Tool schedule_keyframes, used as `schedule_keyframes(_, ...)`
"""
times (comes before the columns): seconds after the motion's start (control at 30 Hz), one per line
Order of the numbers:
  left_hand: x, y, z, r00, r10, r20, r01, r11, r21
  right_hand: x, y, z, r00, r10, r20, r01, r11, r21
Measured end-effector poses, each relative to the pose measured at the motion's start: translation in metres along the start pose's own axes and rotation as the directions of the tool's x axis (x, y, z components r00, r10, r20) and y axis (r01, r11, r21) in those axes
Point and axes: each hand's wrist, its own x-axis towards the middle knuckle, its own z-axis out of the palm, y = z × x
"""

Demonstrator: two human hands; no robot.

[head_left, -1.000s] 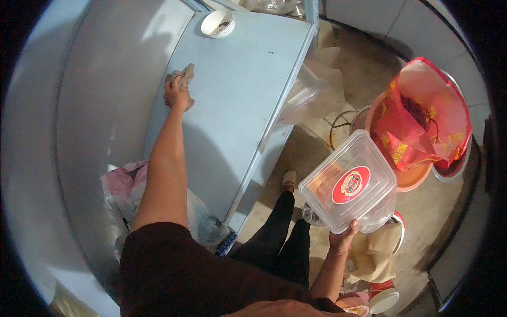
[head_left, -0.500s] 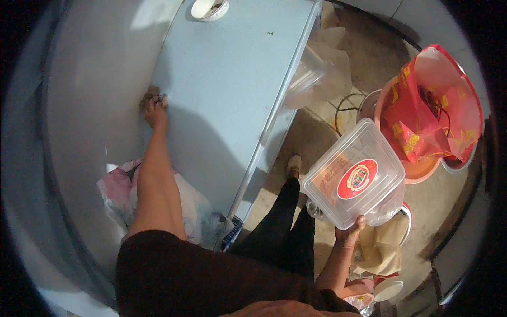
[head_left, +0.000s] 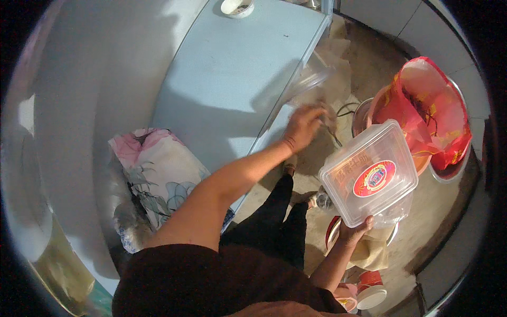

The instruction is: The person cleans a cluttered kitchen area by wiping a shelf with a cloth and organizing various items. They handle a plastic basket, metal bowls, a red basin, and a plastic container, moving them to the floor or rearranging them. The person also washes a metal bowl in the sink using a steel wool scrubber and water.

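Note:
My right hand (head_left: 356, 232) grips a clear rectangular plastic box (head_left: 369, 171) by its near edge, thumb along the side. The box carries a red oval label and an orange-brown patch. My left hand (head_left: 305, 127), blurred by motion, is over the right edge of the pale blue tabletop (head_left: 227, 79). At its fingertips is a smeared brown crumpled thing (head_left: 329, 117), perhaps a rag. Below that hand, clear plastic containers (head_left: 311, 79) are partly wrapped in film beside the table.
A red bag (head_left: 438, 100) stands in an orange tub (head_left: 423, 164) on the floor to the right. A white bowl (head_left: 237, 7) sits at the table's far end. Flower-patterned fabric (head_left: 161, 164) lies by its near left. A lidded red tub (head_left: 372, 290) is low at the right.
My left hand has swung from the table's left edge across to beyond its right edge, the brown thing with it. The box in my right hand has shifted slightly right.

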Motion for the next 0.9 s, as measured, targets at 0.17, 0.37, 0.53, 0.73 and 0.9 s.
schedule_keyframes(0.17, 0.031, 0.021, -0.026, 0.902, -0.405, -0.15, 0.317, 0.856, -0.409, -0.001, -0.003, -0.005, 0.999, 0.029, -0.035, -0.03, 0.999, -0.028)
schedule_keyframes(0.37, 0.059, -0.134, -0.267, 0.531, -0.058, -0.845, 0.522, 0.808, 0.273, -0.001, -0.002, 0.003, 0.998, 0.055, -0.043, -0.056, 0.998, -0.028)
schedule_keyframes(0.53, 0.004, -0.181, -0.391, 0.566, -0.431, -0.703, 0.808, 0.459, 0.369, -0.003, -0.008, 0.016, 0.996, 0.029, -0.085, -0.037, 0.996, -0.085)
schedule_keyframes(0.73, 0.008, -0.203, -0.437, 0.625, -0.331, -0.707, 0.728, 0.574, 0.375, 0.006, -0.004, -0.008, 0.988, 0.155, -0.015, -0.155, 0.987, -0.037)
schedule_keyframes(0.9, 0.094, -0.135, -0.37, 0.697, -0.497, -0.517, 0.663, 0.721, 0.201, -0.002, -0.009, -0.002, 0.979, 0.197, -0.052, -0.199, 0.98, -0.027)
